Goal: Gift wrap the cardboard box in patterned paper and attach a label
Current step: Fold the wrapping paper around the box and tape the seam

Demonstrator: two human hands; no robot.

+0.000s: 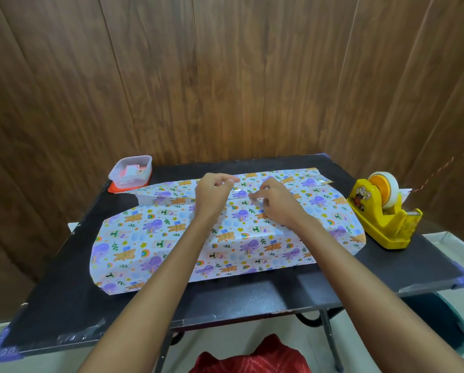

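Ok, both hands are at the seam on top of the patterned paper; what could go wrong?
The overlap of the glossy animal-patterned wrapping paper sits under the left hand and right hand; if unsecured, it may spring open once either lifts. The yellow tape dispenser stands off to the right, so reaching for it probably frees one hand from the seam. The paper's loose ends stick out both sides and could crease.

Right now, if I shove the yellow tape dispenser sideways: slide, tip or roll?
The tape dispenser probably slides rather than rolls: its long flat base sits flush on the table. Tipping looks unlikely for a low push, likelier up at the tape roll, which rides high. Chunky body suggests some weight.
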